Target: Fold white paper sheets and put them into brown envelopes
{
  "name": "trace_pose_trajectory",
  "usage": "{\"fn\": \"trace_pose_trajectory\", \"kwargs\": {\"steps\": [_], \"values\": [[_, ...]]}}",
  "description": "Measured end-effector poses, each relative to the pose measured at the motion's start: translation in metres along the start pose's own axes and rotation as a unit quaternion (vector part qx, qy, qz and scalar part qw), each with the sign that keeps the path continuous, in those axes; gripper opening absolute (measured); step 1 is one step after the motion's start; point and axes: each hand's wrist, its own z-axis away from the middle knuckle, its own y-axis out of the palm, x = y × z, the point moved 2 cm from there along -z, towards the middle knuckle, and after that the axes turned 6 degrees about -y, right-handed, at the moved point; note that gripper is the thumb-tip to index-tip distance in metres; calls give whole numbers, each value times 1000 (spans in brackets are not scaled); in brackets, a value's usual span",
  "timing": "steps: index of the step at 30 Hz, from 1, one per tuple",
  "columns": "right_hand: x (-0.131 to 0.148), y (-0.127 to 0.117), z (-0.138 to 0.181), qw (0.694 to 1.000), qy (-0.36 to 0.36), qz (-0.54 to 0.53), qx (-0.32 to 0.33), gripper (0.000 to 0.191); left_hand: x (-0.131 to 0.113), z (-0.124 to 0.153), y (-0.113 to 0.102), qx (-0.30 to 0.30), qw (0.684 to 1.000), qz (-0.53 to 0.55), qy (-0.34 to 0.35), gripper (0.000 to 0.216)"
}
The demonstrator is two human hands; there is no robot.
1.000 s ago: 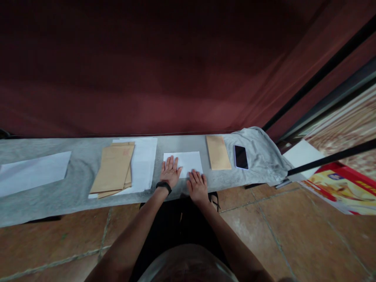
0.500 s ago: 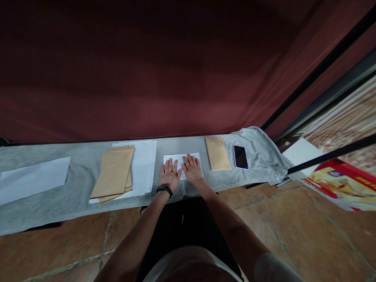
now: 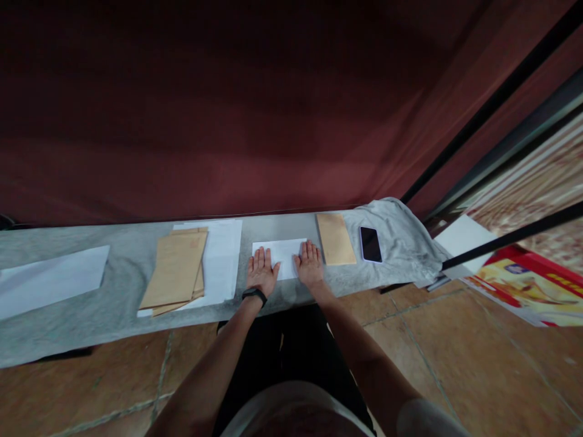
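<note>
A white sheet of paper (image 3: 286,258), folded small, lies flat on the cloth-covered bench. My left hand (image 3: 262,271) rests palm down on its left end, fingers stretched out. On the right end lies my right hand (image 3: 310,263), also flat with its fingers extended. Close beside my right hand is a single brown envelope (image 3: 336,239). To the left of my left hand, several brown envelopes (image 3: 175,267) are stacked at a slant over white sheets (image 3: 223,261).
A phone (image 3: 370,244) lies right of the single envelope. Farther left is another white paper (image 3: 52,280). The grey cloth (image 3: 125,267) bunches up at the bench's right end. Dark red fabric (image 3: 255,170) hangs behind; a red and yellow box (image 3: 532,285) stands at the right.
My right hand has slid to the right along the paper, out to its right edge. The gap between my hands is wider. My left hand has barely moved.
</note>
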Motion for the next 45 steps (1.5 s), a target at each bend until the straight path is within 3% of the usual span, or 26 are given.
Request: {"fn": "trace_pose_trajectory", "kwargs": {"steps": [7, 12, 19, 24, 29, 35, 40, 42, 45], "values": [[-3, -10, 51, 999, -11, 23, -19, 59, -1, -2, -1, 2, 1000, -4, 0, 69], [-4, -13, 66, 999, -4, 22, -32, 56, 2, 4, -1, 3, 1000, -8, -2, 67], [-6, -24, 61, 1000, 20, 3, -6, 52, 19, 41, 0, -10, 1000, -6, 17, 66], [-8, -38, 33, 988, 123, -82, 31, 39, 25, 56, 2, -17, 1000, -4, 19, 65], [-14, -40, 11, 945, 244, -202, 76, 24, 25, 55, 2, -22, 1000, 2, 18, 64], [-18, -38, 19, 886, 270, -359, 111, 4, 30, 58, -3, -30, 997, 65, 37, 61], [-9, -44, 49, 824, 274, -489, 81, 13, 32, 72, -8, -87, 968, 234, 5, 59], [-4, -44, 63, 782, 278, -554, 56, 20, 31, 78, -6, -113, 948, 297, -33, 61], [7, -37, 80, 649, 304, -697, 13, 26, 26, 81, 0, -121, 920, 362, -85, 63]]}}
